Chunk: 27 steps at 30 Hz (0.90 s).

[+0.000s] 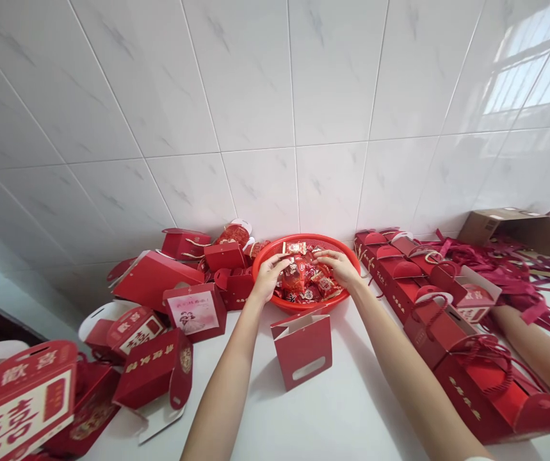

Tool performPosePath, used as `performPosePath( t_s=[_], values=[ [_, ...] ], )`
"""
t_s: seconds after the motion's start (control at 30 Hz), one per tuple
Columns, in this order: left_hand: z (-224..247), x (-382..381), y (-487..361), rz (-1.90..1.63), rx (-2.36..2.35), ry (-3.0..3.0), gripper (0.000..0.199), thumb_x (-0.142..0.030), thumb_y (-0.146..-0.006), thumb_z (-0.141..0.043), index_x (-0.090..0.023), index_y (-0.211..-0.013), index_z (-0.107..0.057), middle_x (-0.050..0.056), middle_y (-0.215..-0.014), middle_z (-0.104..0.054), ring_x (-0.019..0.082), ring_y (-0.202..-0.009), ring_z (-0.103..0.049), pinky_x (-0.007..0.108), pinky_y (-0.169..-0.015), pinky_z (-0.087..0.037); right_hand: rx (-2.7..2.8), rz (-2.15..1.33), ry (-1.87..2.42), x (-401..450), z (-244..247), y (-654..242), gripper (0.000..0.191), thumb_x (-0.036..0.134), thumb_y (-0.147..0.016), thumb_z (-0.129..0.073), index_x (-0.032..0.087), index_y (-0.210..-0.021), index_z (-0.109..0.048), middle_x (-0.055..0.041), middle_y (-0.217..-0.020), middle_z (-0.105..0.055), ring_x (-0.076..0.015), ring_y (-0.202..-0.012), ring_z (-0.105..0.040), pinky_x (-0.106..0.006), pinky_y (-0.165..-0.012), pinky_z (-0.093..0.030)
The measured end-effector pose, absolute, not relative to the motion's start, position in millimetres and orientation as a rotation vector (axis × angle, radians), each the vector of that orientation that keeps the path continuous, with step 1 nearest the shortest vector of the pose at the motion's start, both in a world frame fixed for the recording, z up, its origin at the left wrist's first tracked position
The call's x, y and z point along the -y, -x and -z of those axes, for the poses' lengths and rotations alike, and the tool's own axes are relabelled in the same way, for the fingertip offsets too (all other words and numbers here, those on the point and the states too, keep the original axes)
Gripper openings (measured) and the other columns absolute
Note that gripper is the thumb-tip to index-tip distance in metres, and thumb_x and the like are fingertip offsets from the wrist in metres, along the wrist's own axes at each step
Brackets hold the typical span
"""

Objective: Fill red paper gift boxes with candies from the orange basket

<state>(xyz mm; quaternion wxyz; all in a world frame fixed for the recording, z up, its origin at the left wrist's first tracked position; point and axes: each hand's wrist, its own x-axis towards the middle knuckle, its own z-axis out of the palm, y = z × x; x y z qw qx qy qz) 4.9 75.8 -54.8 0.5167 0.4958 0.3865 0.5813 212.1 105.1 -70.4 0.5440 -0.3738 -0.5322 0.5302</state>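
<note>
A red plastic basket filled with red wrapped candies stands against the wall. Over its left side, my left hand is closed, its fingertips pinching at a red candy wrapper. My right hand reaches over the right side, fingers stretched out and slightly bent above the candies; nothing shows in its grasp. Between my forearms, in front of the basket, a red paper gift box stands upright with its top open and a pale oval window low on its front.
Several red gift boxes lie jumbled on the left. Rows of closed, roped boxes line the right. Another person's forearm reaches in there, near dark red ribbons and an open cardboard box. A tiled wall rises behind.
</note>
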Motion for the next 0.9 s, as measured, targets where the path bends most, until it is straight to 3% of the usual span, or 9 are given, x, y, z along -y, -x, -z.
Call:
performPosePath(
  t_s=[0.2, 0.37, 0.63, 0.9],
  values=[
    [56, -75, -5, -1.447, -0.881, -1.121, 0.039, -0.035, -0.057, -0.087, -0.016, -0.09, -0.077, 0.004, -0.086, -0.076, 0.017, -0.083, -0.068, 0.026, -0.076, -0.052, 1.31, -1.198, 0.941, -109, 77, -214, 0.03, 0.016, -0.055, -0.064, 0.019, -0.084, -0.072, -0.0066, -0.103, -0.074, -0.0203, -0.089, -0.067, -0.03, -0.073, -0.054],
    [55, -71, -5, -1.464, -0.878, -1.068, 0.041, -0.035, -0.055, -0.088, -0.016, -0.089, -0.077, 0.002, -0.079, -0.074, 0.014, -0.072, -0.066, 0.022, -0.063, -0.049, 1.405, -1.089, 0.977, -107, 79, -208, 0.032, 0.009, -0.052, -0.065, 0.019, -0.082, -0.07, -0.006, -0.099, -0.073, -0.0232, -0.096, -0.066, -0.032, -0.075, -0.055],
    [45, -61, -3, -1.538, -0.83, -1.015, 0.041, -0.033, -0.052, -0.089, -0.015, -0.086, -0.075, 0.002, -0.078, -0.074, 0.013, -0.069, -0.066, 0.022, -0.063, -0.05, 1.418, -0.919, 0.981, -93, 64, -206, 0.031, 0.018, -0.055, -0.072, 0.018, -0.086, -0.068, -0.0093, -0.104, -0.072, -0.0254, -0.103, -0.066, -0.037, -0.085, -0.055],
    [15, -26, 7, -1.612, -0.658, -0.968, 0.038, -0.029, -0.054, -0.089, -0.016, -0.086, -0.075, 0.0, -0.079, -0.075, 0.012, -0.069, -0.067, 0.022, -0.065, -0.053, 1.372, -0.853, 0.98, -73, 34, -211, 0.03, 0.021, -0.053, -0.073, 0.019, -0.083, -0.068, -0.007, -0.097, -0.073, -0.0236, -0.087, -0.069, -0.032, -0.067, -0.055]
  ],
)
